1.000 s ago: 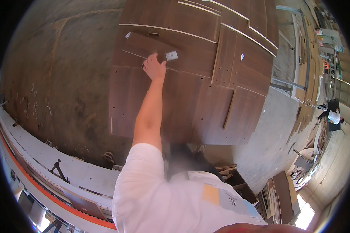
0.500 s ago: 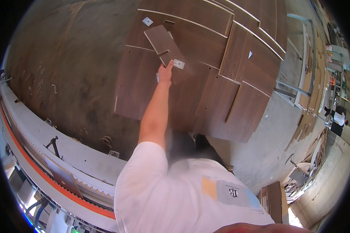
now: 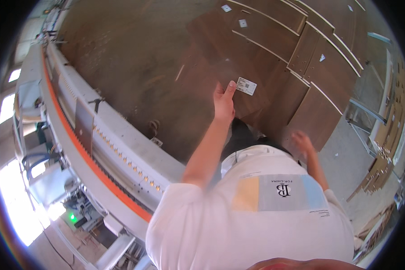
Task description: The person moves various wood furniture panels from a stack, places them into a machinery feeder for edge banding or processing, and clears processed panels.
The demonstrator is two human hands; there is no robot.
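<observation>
Left hand [image 3: 223, 101] gripped a dark brown panel [image 3: 220, 67] at its edge, thumb beside a white label [image 3: 246, 85]. Right hand [image 3: 303, 143] hung blurred and empty, near more stacked panels [image 3: 319, 54]. Long machine [image 3: 99, 139] with orange stripe ran along the left.

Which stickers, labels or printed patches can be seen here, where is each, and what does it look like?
White label: small rectangle with dark print, on the dark brown panel held by the left hand.
Two small labels: white squares on the brown panels at the top.
Small tag: white, on a panel at the right.
Shirt patch: yellow, grey and blue blocks on the white shirt.
</observation>
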